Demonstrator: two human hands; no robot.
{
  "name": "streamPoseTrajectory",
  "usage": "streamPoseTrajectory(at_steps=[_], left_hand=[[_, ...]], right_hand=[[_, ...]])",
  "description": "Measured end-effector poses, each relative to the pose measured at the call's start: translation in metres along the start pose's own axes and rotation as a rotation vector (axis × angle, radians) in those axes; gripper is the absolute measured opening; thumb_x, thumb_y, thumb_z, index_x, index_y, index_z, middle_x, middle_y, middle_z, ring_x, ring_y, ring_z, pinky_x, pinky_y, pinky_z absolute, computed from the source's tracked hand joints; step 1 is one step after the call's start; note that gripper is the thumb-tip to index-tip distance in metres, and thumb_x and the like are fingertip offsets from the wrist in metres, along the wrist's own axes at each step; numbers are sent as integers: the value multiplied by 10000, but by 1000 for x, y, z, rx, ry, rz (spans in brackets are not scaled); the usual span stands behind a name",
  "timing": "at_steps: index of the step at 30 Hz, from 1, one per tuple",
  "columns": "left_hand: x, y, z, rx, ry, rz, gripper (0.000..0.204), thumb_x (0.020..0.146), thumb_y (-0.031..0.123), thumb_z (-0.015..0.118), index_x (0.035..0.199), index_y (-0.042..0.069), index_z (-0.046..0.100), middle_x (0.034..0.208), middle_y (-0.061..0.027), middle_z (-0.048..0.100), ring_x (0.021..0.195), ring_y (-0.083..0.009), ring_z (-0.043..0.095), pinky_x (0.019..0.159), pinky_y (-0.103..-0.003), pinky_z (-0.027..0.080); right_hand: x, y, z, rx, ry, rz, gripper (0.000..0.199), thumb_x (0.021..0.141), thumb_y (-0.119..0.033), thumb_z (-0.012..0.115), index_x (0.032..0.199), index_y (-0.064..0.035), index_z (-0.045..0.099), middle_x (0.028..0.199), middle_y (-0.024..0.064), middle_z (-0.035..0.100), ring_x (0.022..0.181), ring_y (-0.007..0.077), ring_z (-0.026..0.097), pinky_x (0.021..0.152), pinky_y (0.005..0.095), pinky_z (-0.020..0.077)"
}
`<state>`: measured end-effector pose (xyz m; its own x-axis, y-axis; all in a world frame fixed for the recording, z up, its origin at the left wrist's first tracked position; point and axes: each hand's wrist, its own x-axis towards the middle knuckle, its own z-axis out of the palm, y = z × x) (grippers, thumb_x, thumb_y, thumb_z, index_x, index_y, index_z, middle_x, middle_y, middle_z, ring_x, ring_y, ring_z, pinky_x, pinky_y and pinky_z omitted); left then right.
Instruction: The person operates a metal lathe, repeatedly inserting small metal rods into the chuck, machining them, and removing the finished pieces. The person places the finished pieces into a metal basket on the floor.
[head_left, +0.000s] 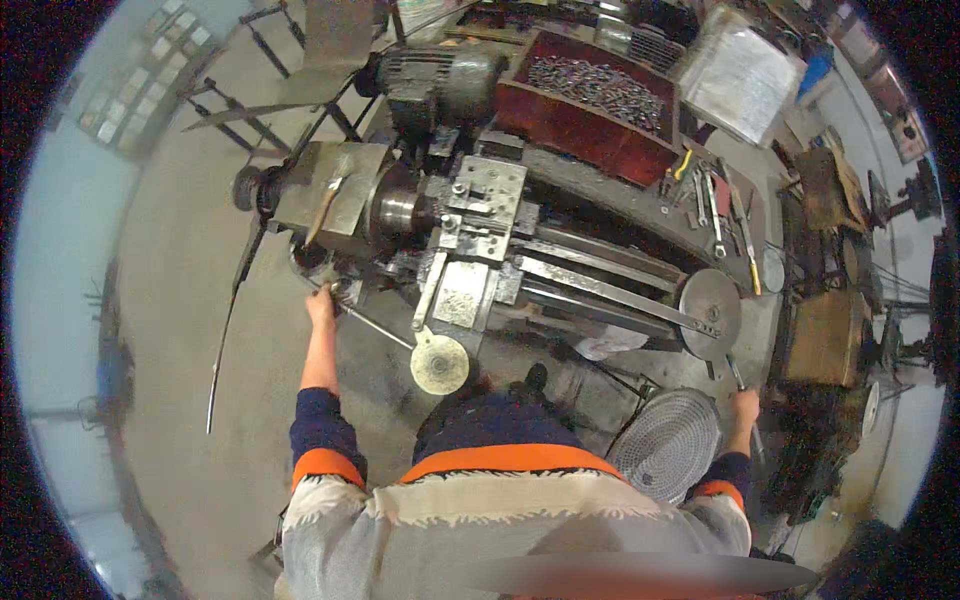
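Observation:
A metal lathe [470,220] stands in front of me, with a shiny cylindrical chuck [402,212] at its left end. My left hand [320,302] is closed below the headstock, around the upper end of a thin metal rod [375,325]. That rod slants down toward a round, pale disc [440,364]; the fingertips are too small to make out. Out to the right, my right hand [745,403] is wrapped round a metal lever [736,372] just below a large grey disc [710,313] at the lathe's right end.
Behind the lathe, a red-brown tray [590,135] holds many small metal pieces, beside an electric motor [440,85]. Wrenches [716,215] and other hand tools lie at the right. A wooden-handled brush [325,208] rests on the headstock. Near my right arm is a round, perforated grey seat [668,440].

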<state>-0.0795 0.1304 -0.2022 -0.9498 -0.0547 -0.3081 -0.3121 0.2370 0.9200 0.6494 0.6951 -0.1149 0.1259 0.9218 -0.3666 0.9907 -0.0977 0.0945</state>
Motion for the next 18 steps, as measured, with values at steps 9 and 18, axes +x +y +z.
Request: streamPoseTrajectory(at_steps=[9, 18], left_hand=[[-32, 20, 67, -381, 173, 64, 176, 755, 50, 458, 902, -46, 449, 582, -160, 557, 422, -247, 559, 364, -329, 459], [-39, 27, 72, -305, 227, 45, 148, 761, 57, 451, 846, -63, 465, 587, -158, 551, 426, -239, 556, 382, -322, 471]], right_hand=[[-52, 12, 67, 96, 130, 108, 395, 634, -266, 545, 898, 25, 578, 958, 248, 578, 921, 383, 554, 798, 420, 436], [-65, 5, 69, 35, 111, 130, 438, 631, -290, 551, 951, 9, 564, 1000, 232, 574, 960, 354, 548, 831, 408, 423]])
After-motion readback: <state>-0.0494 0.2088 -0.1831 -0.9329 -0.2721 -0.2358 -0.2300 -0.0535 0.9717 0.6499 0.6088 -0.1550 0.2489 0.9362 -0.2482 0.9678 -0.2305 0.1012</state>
